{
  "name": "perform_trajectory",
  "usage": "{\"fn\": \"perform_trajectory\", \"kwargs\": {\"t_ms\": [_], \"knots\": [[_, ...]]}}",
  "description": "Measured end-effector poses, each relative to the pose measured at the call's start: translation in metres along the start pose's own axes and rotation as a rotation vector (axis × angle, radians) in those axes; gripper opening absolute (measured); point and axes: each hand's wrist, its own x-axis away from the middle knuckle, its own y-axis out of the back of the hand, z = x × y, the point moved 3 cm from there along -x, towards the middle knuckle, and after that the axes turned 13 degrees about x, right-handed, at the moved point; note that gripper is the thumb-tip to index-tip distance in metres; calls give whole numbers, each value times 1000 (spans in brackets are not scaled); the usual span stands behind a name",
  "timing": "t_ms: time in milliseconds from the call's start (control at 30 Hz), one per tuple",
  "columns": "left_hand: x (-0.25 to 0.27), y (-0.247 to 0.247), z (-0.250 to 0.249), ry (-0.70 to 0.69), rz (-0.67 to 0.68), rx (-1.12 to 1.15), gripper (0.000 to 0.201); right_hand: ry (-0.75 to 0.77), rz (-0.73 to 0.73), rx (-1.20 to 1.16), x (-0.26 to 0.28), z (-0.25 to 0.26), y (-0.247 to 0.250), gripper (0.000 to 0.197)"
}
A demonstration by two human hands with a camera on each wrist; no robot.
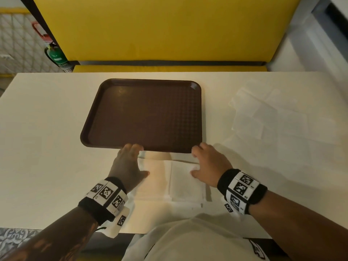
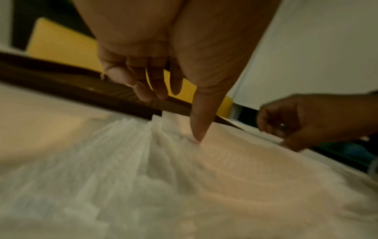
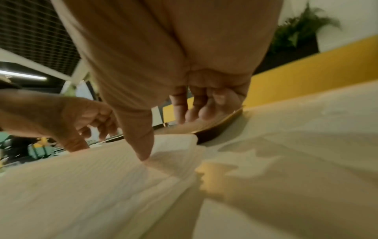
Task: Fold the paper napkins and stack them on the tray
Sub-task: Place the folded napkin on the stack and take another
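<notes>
White table [image 1: 47, 129], brown tray [image 1: 146, 113], both hands – left hand [image 1: 128, 164], right hand [image 1: 211, 164] – thumbs pressing napkin [image 1: 180, 181], fingers loosely curled.

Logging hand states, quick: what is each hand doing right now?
Left hand: open, thumb pressing the napkin.
Right hand: open, thumb pressing the same napkin.

Thumb [image 2: 197, 129] on napkin [image 2: 143, 161] (blurred)
</notes>
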Motion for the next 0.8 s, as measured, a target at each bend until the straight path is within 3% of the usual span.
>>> {"fn": "perform_trajectory", "kwargs": {"t_ms": [67, 167, 267, 567, 667, 800], "knots": [[6, -4, -9, -165, -19, -61, 59, 131, -90, 38, 2, 10, 5, 35], [11, -18, -20, -278, 82, -57, 36, 259, -39, 9, 4, 24, 0, 26], [10, -29, -20, -233, 160, -94, 30, 257, 51, 7, 6, 30, -9, 28], [8, -20, -9, -132, 207, -241, 38, 221, 131, 111, 13, 20, -13, 32], [8, -12, -22, -171, 169, -243, 42, 142, 101, -9, 13, 13, -3, 23], [-2, 3, -55, -302, 66, -39, 31, -176, -2, 12, 3, -27, 15, 30]]}}
